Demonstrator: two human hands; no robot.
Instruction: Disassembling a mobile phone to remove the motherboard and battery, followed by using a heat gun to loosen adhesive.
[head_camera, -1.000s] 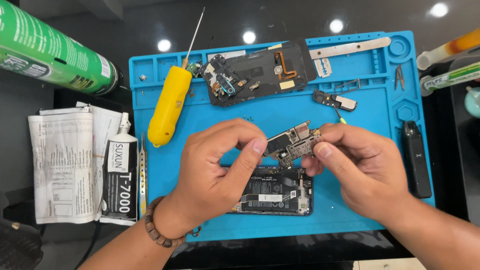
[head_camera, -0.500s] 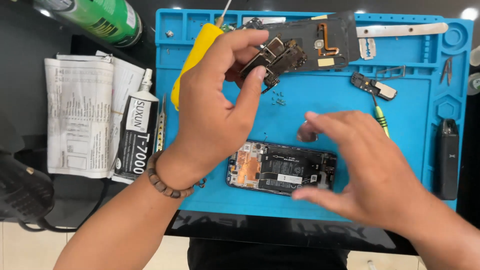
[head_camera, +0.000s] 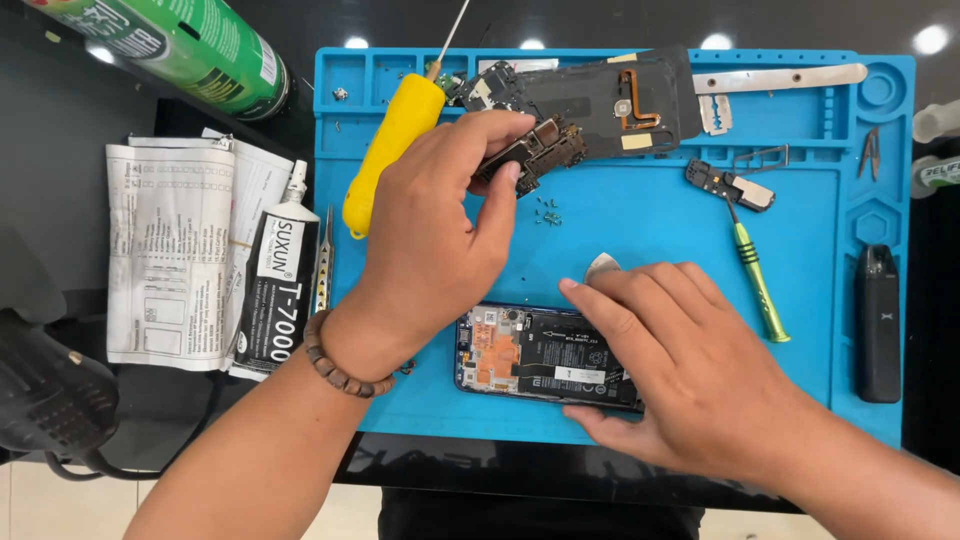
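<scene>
My left hand (head_camera: 440, 230) pinches a small dark circuit board (head_camera: 538, 150) between thumb and fingers, holding it over the far part of the blue work mat (head_camera: 650, 220), beside a dark phone back panel (head_camera: 610, 100). My right hand (head_camera: 690, 370) lies across the right end of an opened phone (head_camera: 530, 355). Its fingers are spread over the top edge and its thumb is along the near edge. The phone's orange flex and black battery show. A small metal pick (head_camera: 603, 265) lies just beyond my right fingertips.
On the mat lie a yellow screwdriver (head_camera: 395, 150), loose tiny screws (head_camera: 548, 210), a small module (head_camera: 730, 185), a green screwdriver (head_camera: 760, 285) and a metal strip (head_camera: 780, 78). A black stick-shaped device (head_camera: 878, 320) lies right. A glue tube (head_camera: 280, 290), tweezers (head_camera: 322, 265), folded paper (head_camera: 170, 250) and a green can (head_camera: 180, 45) lie left.
My left hand carried the circuit board away from me to the far side of the mat. My right hand let go of the board and came down onto the opened phone.
</scene>
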